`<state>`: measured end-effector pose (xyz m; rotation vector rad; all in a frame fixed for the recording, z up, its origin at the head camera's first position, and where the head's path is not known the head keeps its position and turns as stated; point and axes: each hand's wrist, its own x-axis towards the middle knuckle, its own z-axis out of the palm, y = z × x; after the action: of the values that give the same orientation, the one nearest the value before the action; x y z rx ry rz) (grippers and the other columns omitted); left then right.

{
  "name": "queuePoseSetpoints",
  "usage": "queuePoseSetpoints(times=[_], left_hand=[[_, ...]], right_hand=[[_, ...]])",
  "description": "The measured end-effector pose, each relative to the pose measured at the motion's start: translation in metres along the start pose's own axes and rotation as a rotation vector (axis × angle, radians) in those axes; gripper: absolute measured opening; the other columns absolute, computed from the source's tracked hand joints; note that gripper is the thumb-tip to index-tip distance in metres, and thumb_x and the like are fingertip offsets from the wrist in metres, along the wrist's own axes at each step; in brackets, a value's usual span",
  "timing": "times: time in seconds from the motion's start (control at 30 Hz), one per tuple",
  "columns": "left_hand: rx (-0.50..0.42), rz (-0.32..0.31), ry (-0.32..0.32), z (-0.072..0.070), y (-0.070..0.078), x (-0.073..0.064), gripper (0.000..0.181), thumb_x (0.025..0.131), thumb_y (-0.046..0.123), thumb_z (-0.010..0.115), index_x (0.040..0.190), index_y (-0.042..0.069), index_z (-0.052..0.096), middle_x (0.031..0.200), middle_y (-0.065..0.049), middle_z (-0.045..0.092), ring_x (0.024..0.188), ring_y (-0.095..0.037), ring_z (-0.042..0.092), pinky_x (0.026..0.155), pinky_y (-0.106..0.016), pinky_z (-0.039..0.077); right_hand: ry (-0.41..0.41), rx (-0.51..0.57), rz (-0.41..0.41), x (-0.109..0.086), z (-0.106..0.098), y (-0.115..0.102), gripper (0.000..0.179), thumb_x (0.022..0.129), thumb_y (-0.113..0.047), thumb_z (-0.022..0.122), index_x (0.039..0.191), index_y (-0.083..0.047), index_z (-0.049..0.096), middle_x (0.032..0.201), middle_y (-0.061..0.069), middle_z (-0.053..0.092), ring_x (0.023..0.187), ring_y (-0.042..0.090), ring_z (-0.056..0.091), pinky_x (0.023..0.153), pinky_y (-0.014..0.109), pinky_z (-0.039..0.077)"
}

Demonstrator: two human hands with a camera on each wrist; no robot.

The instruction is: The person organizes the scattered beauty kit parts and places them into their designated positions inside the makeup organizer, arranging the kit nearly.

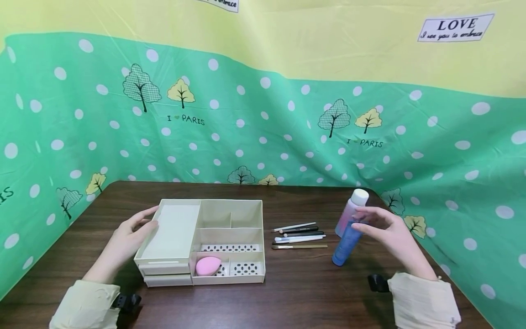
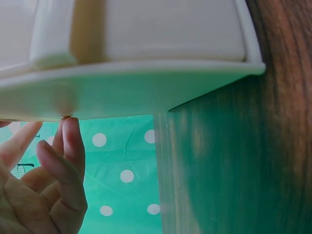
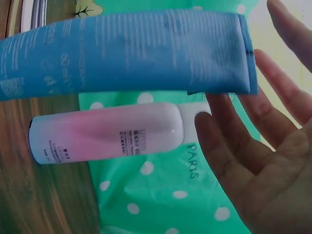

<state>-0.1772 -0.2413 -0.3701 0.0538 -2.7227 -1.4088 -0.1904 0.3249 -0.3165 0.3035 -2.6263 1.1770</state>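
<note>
A cream desktop organizer stands on the dark wooden table, a pink makeup sponge in its front compartment. My left hand rests its fingertips against the organizer's left side; in the left wrist view the fingers touch the outer wall. To the right a blue squeeze tube stands upright on its cap end, in front of a pink-and-blue bottle with a white cap. My right hand is at the tops of both, fingers spread; in the right wrist view a fingertip overlaps the white cap and the thumb is apart from the tube.
Several makeup brushes lie side by side between the organizer and the tube. Shallow drawers are at the organizer's front left. A green and yellow patterned cloth hangs behind and beside the table.
</note>
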Motion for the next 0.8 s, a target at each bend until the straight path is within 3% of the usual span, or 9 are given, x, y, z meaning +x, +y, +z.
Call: queuePoseSetpoints(times=[0.13, 0.37, 0.47, 0.67, 0.8], left_hand=[[0.000, -0.010, 0.000, 0.000, 0.000, 0.000, 0.056, 0.104, 0.037, 0.047, 0.153, 0.012, 0.038, 0.134, -0.029, 0.054, 0.121, -0.040, 0.053, 0.087, -0.042, 0.046], [-0.012, -0.009, 0.012, 0.000, 0.001, -0.001, 0.056, 0.103, 0.036, 0.049, 0.153, 0.012, 0.039, 0.133, -0.029, 0.056, 0.117, -0.038, 0.055, 0.081, -0.033, 0.047], [-0.013, -0.004, 0.018, 0.001, 0.001, -0.001, 0.055, 0.103, 0.035, 0.049, 0.152, 0.012, 0.039, 0.131, -0.028, 0.057, 0.116, -0.036, 0.055, 0.080, -0.032, 0.047], [-0.009, -0.004, 0.015, 0.000, 0.000, 0.000, 0.056, 0.103, 0.036, 0.049, 0.153, 0.012, 0.039, 0.132, -0.028, 0.056, 0.117, -0.037, 0.055, 0.081, -0.033, 0.047], [-0.006, -0.007, 0.013, 0.000, 0.000, 0.000, 0.056, 0.103, 0.037, 0.049, 0.153, 0.013, 0.039, 0.133, -0.029, 0.056, 0.118, -0.038, 0.055, 0.081, -0.034, 0.046]], right_hand=[[-0.036, 0.046, 0.001, 0.001, -0.001, 0.009, 0.044, 0.092, -0.023, 0.071, 0.128, -0.001, 0.060, 0.103, -0.025, 0.067, 0.090, 0.001, 0.062, 0.074, 0.023, 0.053], [-0.104, 0.061, 0.076, 0.004, -0.005, 0.018, 0.046, 0.093, -0.026, 0.070, 0.130, 0.000, 0.059, 0.103, -0.025, 0.065, 0.091, -0.001, 0.061, 0.077, 0.026, 0.054], [-0.143, 0.058, 0.106, 0.005, -0.004, 0.021, 0.047, 0.094, -0.027, 0.069, 0.132, -0.001, 0.058, 0.106, -0.017, 0.067, 0.093, -0.001, 0.061, 0.079, 0.027, 0.054], [-0.181, 0.020, 0.131, 0.008, 0.001, 0.030, 0.049, 0.094, -0.029, 0.069, 0.132, -0.002, 0.058, 0.114, 0.011, 0.067, 0.092, 0.005, 0.061, 0.077, 0.030, 0.053], [-0.206, 0.025, 0.156, 0.010, 0.004, 0.035, 0.050, 0.093, -0.027, 0.070, 0.132, 0.001, 0.057, 0.111, 0.013, 0.066, 0.090, 0.009, 0.060, 0.078, 0.034, 0.052]])
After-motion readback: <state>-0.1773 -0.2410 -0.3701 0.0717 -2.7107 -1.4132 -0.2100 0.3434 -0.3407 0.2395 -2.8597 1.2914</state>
